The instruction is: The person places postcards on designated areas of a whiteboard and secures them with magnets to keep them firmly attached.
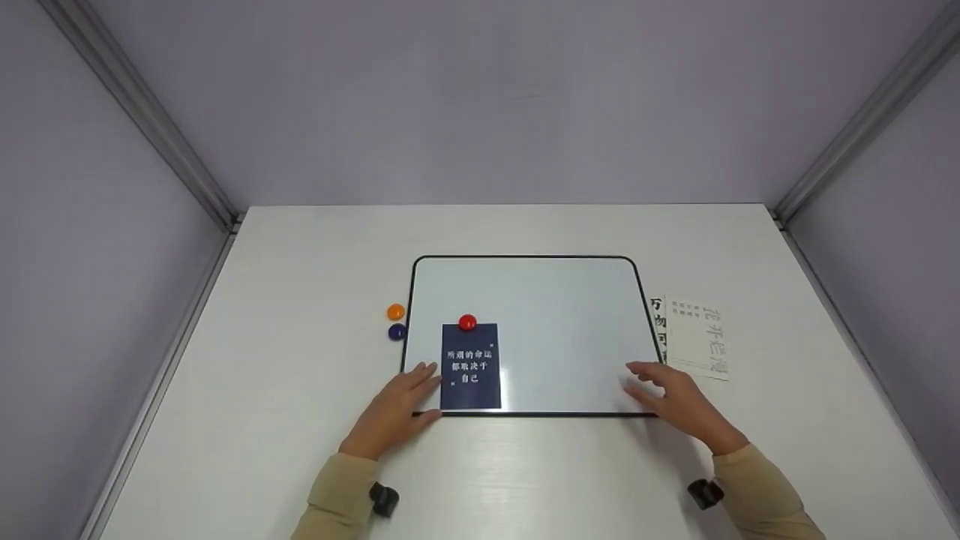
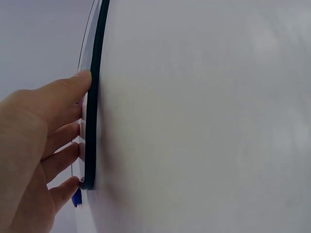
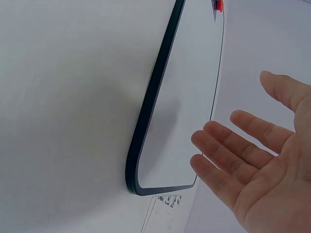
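Observation:
A whiteboard (image 1: 562,322) with a black rim lies flat on the table. On its left part is a dark blue card (image 1: 471,386) with white characters, and a red round magnet (image 1: 467,322) sits over the card's top edge. My left hand (image 1: 397,409) rests at the board's front left corner, fingers straight and thumb by the rim; the left wrist view shows the thumb tip (image 2: 83,77) at the black edge. Above the board's front right corner hovers my right hand (image 1: 675,397), fingers loosely spread with nothing in them, as the right wrist view (image 3: 257,160) also shows.
Left of the board lie an orange magnet (image 1: 395,311) and a dark blue magnet (image 1: 397,332). On the right, a pale card (image 1: 697,337) with grey characters overlaps another card (image 1: 658,315) with black characters beside the board's rim. Walls enclose the table's back and sides.

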{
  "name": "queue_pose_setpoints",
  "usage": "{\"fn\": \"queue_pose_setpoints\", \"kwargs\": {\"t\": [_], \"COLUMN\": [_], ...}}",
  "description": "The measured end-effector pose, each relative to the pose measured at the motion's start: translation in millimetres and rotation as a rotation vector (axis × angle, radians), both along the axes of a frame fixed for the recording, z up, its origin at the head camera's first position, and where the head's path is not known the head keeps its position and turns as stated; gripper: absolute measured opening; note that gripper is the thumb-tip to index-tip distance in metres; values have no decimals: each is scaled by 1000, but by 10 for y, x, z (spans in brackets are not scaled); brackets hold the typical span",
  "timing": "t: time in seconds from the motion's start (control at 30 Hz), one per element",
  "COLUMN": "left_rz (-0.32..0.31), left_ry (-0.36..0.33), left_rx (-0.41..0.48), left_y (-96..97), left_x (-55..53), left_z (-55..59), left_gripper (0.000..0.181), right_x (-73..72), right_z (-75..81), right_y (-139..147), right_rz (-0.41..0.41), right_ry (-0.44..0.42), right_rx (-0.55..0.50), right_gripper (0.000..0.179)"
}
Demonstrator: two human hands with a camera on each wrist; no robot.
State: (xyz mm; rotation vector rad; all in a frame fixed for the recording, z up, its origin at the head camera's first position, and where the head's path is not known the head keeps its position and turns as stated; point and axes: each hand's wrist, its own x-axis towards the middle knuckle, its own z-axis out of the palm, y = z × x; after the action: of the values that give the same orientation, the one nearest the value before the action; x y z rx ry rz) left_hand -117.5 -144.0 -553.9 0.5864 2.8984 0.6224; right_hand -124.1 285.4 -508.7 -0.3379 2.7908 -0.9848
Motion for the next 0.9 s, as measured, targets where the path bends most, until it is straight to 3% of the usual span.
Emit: {"fn": "queue_pose_setpoints", "kwargs": {"t": [0.3, 0.57, 0.9], "left_rz": [17, 5, -11], "left_ry": [-33, -23, -1], "left_rx": [17, 4, -35], "left_y": [9, 16, 7], "left_x": [1, -16, -17], "left_z": [7, -5, -4], "left_gripper": [56, 55, 54], "right_x": [-27, -45, -85], "right_z": [37, 12, 23], "right_y": [107, 205, 307], "right_rz": [-21, -50, -76], "right_ry": [20, 46, 13], "right_rx": [-3, 6, 25], "right_gripper": [41, 39, 41]}}
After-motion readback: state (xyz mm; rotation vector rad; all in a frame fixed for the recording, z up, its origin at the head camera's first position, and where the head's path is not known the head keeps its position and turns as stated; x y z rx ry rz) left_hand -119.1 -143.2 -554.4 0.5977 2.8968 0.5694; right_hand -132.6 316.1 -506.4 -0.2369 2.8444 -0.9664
